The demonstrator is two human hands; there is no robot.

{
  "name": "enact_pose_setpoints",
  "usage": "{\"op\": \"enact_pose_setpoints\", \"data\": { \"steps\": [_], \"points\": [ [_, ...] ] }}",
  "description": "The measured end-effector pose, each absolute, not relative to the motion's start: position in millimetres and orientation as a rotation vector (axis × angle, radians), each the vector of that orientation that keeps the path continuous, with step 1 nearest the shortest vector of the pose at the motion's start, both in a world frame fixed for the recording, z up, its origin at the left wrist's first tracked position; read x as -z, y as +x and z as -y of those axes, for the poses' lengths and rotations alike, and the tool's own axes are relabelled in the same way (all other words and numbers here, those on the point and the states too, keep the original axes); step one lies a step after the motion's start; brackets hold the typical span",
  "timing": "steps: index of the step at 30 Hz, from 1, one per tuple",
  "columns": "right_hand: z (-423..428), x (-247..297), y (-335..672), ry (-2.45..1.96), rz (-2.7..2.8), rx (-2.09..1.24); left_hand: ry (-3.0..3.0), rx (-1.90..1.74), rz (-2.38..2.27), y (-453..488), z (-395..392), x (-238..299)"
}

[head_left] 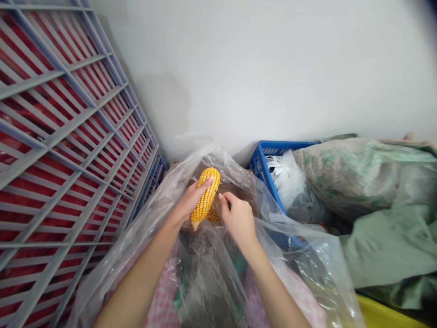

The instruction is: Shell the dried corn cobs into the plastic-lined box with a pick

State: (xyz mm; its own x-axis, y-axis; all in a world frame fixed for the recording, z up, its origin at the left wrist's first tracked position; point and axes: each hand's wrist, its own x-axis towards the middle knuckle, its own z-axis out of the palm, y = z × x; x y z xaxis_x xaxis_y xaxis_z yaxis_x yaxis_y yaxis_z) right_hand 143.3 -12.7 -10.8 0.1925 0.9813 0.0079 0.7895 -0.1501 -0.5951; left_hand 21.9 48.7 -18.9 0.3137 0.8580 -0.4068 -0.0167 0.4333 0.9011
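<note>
Item: corn cob (205, 198), dry, yellow, full rows of kernels. We hold it upright over the open mouth of the clear plastic bag (300, 255), close to the bag's far edge.

Left hand (186, 205): wrapped around the cob's lower half, fingers across the front.

Right hand (239, 218): pinched shut on a thin tool (217, 193), whose tip touches the cob's right side. What kind of tool it is we cannot tell.

Loose kernels (214, 215): a small heap inside the bag, just below the cob.

Handling, as we judge it: the cob is light and stiff, with a bumpy surface that grips well. Kernels may pop loose under pressure, so the hold belongs around the middle or at the bare stub end. The bag is soft and slippery and gives no support.

Surroundings: stacked crates (68, 136) hard against the bag's left edge; blue basket (262, 159) touching its right edge; green sacks (375, 182) beyond it; wall (273, 68) close behind. Open room lies mainly above the bag and toward us.
</note>
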Motion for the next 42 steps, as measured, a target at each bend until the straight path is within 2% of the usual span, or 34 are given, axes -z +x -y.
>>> {"op": "enact_pose_setpoints", "data": {
  "steps": [7,14,27,39,42],
  "points": [
    [8,21,122,-1.991,1.366,-0.584,0.714,-0.929,-1.010,42,-39,19],
    [5,10,152,-1.735,1.437,-0.708,0.770,-0.824,-1.099,27,-48,18],
    [2,10,162,-1.828,1.690,-0.623,0.847,-0.786,-1.247,17,-55,4],
    [-1,8,162,-2.069,1.396,-0.555,0.711,-0.735,-1.239,24,-51,6],
    [-1,7,161,-2.013,1.403,-0.572,0.676,-0.686,-1.245,26,-50,4]
  ]
}}
